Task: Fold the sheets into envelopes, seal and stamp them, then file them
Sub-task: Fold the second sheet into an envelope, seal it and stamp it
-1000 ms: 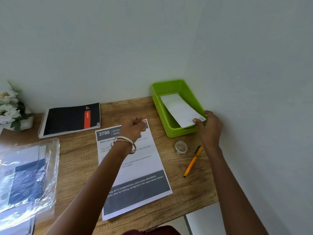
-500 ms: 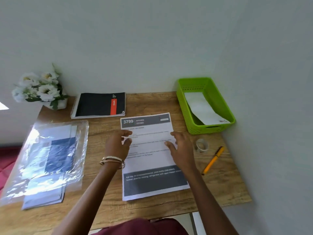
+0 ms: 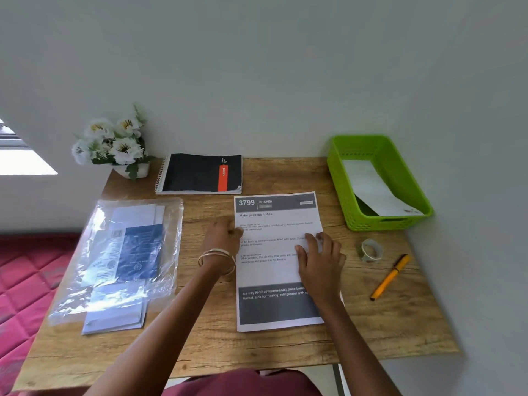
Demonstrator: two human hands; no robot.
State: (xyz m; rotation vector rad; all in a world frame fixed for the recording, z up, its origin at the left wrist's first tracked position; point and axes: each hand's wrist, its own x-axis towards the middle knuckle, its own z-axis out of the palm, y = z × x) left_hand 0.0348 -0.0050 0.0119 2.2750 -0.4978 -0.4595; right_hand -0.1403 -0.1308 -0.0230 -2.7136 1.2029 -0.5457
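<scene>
- sheet (image 3: 274,270) printed with "3799 kitchen" and "make juice ice cubes" lies flat on the wooden table (image 3: 257,347), its dark header band at the far end and a second dark band at the near end
- left hand (image 3: 221,238) sits at the sheet's left edge, about halfway along it, with fingertips touching the paper's margin; the fingers look bent, but whether they pinch the edge or only press on it cannot be told
- bangles (image 3: 217,260) ring the left wrist
- right hand (image 3: 321,257) rests on the right half of the sheet with fingers spread fairly wide and laid nearly flat on the paper, holding nothing between them
- green plastic basket (image 3: 340,178) stands at the far right corner of the table, against the wall; a white folded envelope (image 3: 374,190) leans inside it, one end propped on the near rim
- roll of clear tape (image 3: 371,250) lies on the table right of the sheet, between basket and pen
- orange pen (image 3: 390,277) lies slantwise near the right edge, just beside the tape and apart from the sheet
- clear plastic sleeve (image 3: 128,252) holding blue and white papers lies on the left part of the table, well apart from the sheet
- black spiral notebook (image 3: 200,173) with an orange-red stripe lies at the far edge, just beyond the sheet's top left corner
- white artificial flowers (image 3: 114,144) in a small white pot stand at the far left corner
- pink quilted mat (image 3: 23,281) shows on the floor to the left of the table
</scene>
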